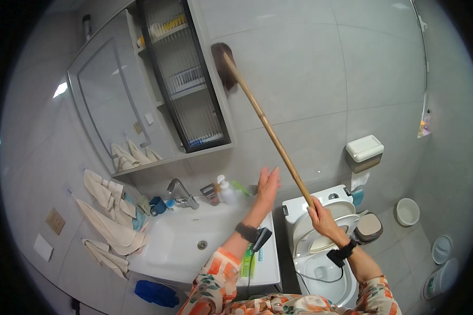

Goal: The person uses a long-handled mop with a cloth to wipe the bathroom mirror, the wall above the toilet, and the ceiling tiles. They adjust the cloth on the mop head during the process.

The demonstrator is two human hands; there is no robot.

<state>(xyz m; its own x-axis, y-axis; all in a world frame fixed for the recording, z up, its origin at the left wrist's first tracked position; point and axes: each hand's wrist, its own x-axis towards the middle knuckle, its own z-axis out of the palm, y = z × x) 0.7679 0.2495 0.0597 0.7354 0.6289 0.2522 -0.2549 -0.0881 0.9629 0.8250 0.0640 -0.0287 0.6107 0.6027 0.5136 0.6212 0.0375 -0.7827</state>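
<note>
A long wooden pole (274, 136) slants up and to the left, with a dark brown cloth head (223, 65) at its far end against the grey tiled wall beside the mirror cabinet. My right hand (322, 219) grips the pole's lower end, above the open toilet (325, 269). Left of the pole, my left hand (269, 183) is raised over the right side of the white washbasin (173, 248); its fingers are apart and nothing is in it. Both wrists wear black bands with small devices and cables.
A mirror cabinet (230, 118) with a ribbed glass door juts from the wall. Bottles (226, 193) stand behind the basin near the tap (183, 195). Towels (102, 224) hang at left. At right are a tissue box (364, 151), a bin (368, 227) and a white basin (408, 212).
</note>
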